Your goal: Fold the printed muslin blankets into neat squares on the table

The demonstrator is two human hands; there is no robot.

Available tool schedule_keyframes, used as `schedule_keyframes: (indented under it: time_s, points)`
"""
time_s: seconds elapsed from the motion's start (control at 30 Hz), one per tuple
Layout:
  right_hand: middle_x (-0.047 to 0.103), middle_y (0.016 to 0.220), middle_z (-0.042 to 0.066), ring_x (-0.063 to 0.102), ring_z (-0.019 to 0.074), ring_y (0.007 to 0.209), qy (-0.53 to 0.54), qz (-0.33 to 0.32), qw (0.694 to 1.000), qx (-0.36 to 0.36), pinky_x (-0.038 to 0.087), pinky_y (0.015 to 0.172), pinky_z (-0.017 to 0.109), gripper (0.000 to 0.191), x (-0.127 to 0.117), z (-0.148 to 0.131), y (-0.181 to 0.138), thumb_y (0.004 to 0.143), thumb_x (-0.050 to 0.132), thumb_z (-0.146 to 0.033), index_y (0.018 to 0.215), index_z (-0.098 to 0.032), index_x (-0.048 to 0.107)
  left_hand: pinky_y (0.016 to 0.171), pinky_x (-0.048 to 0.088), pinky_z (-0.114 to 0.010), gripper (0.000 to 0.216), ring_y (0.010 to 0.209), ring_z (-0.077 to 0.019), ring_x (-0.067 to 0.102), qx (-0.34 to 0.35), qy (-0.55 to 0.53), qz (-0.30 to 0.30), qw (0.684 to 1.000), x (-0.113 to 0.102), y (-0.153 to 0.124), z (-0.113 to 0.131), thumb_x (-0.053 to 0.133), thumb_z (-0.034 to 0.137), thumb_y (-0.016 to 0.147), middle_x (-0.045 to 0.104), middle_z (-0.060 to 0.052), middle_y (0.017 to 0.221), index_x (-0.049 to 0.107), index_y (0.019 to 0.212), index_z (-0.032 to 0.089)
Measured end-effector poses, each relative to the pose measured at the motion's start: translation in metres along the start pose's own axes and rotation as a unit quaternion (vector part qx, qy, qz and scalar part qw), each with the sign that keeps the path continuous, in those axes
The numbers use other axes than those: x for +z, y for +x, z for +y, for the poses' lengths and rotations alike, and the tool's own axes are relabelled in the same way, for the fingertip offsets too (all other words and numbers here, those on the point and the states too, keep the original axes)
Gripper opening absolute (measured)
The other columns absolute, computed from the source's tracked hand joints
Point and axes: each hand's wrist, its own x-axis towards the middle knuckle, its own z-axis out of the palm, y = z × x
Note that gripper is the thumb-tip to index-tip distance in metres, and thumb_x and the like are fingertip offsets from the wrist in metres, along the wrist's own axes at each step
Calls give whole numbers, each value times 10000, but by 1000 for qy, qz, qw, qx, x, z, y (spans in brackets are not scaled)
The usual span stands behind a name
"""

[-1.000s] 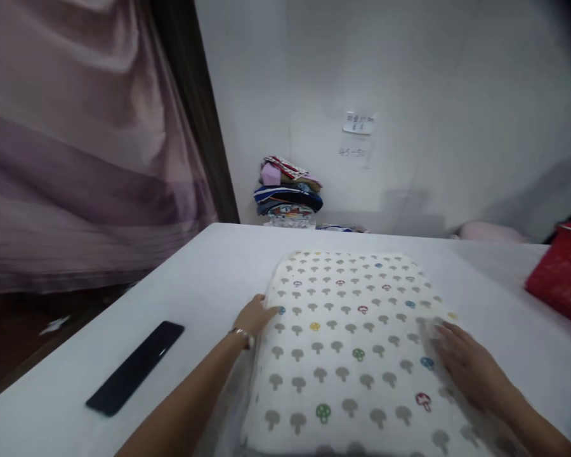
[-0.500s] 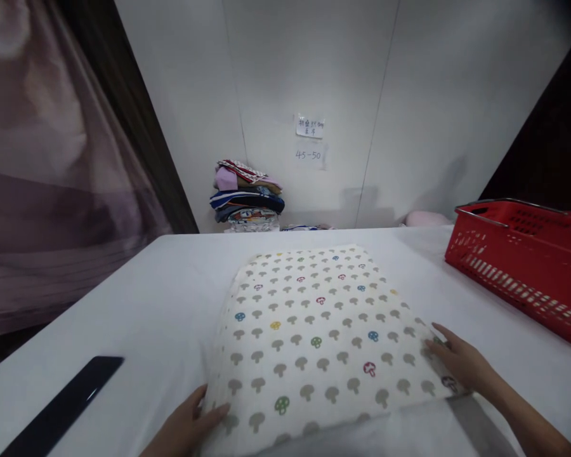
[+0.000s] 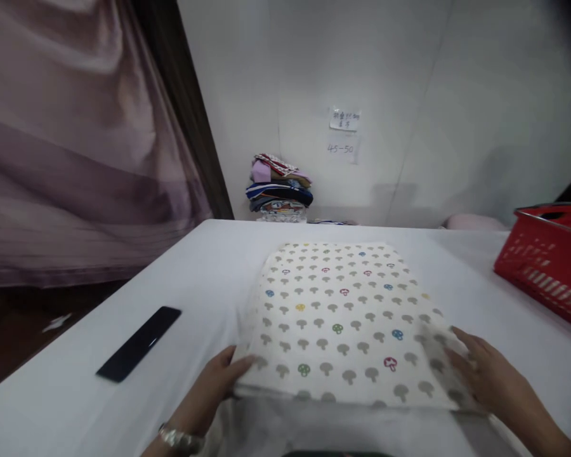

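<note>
A white cloth (image 3: 335, 317) printed with grey and coloured mushrooms lies folded in a rough rectangle on the white table. At its near left corner, my left hand (image 3: 219, 381) pinches the edge, thumb on top and the other fingers partly hidden at the side. A bracelet (image 3: 178, 438) circles that wrist. On the near right edge, my right hand (image 3: 490, 371) grips the cloth, slightly smeared by motion, with its fingertips over the print. Between the hands the near edge looks slightly raised, with plain pale fabric (image 3: 276, 422) below it.
A black flat slab (image 3: 140, 343) lies on the white table (image 3: 190, 279) to the left. At the right stands a red basket (image 3: 547, 260). Behind the table rises a stack of folded fabrics (image 3: 280, 190). A pink curtain (image 3: 95, 158) hangs at the left.
The view has turned left, so everything sits farther right. The cloth's near edge now runs straighter between my hands, its left corner in sight. Both hands stay at the cloth's edges.
</note>
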Motion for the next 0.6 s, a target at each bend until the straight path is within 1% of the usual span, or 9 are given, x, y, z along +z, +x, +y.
schedule_keyframes:
  time_s: [0.07, 0.1, 0.17, 0.23, 0.3, 0.4, 0.47, 0.53, 0.6]
  points:
    - [495, 1283, 89, 502, 274, 1122, 85, -74, 993, -43, 479, 857, 405, 541, 0, -60, -2, 813, 419, -539, 1254, -232, 481, 474, 441, -210, 403, 593, -143, 590, 14, -6, -31, 999, 6, -1, 10, 664, 420, 670, 652, -52, 752, 593, 955, 144]
    - [440, 1338, 63, 473, 254, 1160, 128, -126, 980, -91, 465, 887, 393, 534, 0, -95, -5, 837, 414, -508, 1312, -264, 413, 439, 408, -194, 381, 530, -117, 556, 18, -13, -49, 999, 9, 0, 15, 661, 422, 675, 632, -37, 703, 590, 920, 139]
    - [325, 1417, 41, 379, 249, 1242, 191, -211, 936, -206, 410, 959, 400, 617, 3, -166, -13, 839, 453, -476, 1395, -290, 261, 407, 367, -175, 346, 460, -85, 508, 23, -33, -81, 996, 16, 3, 21, 652, 425, 682, 594, -18, 639, 576, 848, 130]
    - [251, 1449, 57, 297, 267, 1286, 228, -231, 893, -311, 355, 1005, 421, 773, 9, -229, -17, 794, 538, -467, 1430, -265, 148, 389, 329, -161, 327, 433, -70, 484, 31, -53, -100, 993, 22, 5, 24, 640, 423, 689, 562, -6, 602, 559, 801, 126]
    - [263, 1441, 86, 289, 269, 1286, 247, -205, 874, -364, 321, 1024, 442, 847, 21, -274, -16, 782, 569, -413, 1440, -224, 70, 369, 272, -149, 312, 411, -58, 453, 42, -72, -113, 990, 24, 5, 25, 631, 418, 692, 518, 11, 558, 541, 758, 126]
    - [414, 1344, 127, 420, 258, 1191, 268, -154, 876, -369, 387, 962, 445, 786, 44, -309, -6, 810, 513, -275, 1440, -175, 53, 350, 171, -147, 317, 378, -38, 381, 57, -101, -131, 985, 20, 4, 24, 621, 429, 700, 442, 40, 507, 498, 695, 137]
    - [521, 1244, 116, 517, 241, 1085, 283, -158, 878, -351, 444, 892, 427, 678, 54, -316, 2, 819, 436, -176, 1431, -183, 145, 349, 134, -157, 349, 369, -34, 350, 62, -107, -140, 983, 12, 6, 22, 612, 467, 703, 409, 52, 500, 484, 676, 143]
    - [574, 1187, 81, 561, 218, 1030, 318, -189, 867, -335, 463, 871, 395, 578, 52, -316, 9, 817, 393, -128, 1382, -220, 307, 350, 133, -169, 417, 361, -37, 338, 45, -98, -151, 983, 1, 15, 19, 578, 551, 701, 405, 53, 496, 485, 669, 146]
    - [581, 1186, 47, 557, 203, 1048, 363, -222, 846, -321, 448, 902, 363, 487, 37, -313, 14, 826, 405, -141, 1300, -246, 444, 349, 159, -174, 496, 360, -44, 361, 15, -75, -146, 986, -10, 34, 18, 530, 638, 689, 461, 33, 515, 497, 677, 143]
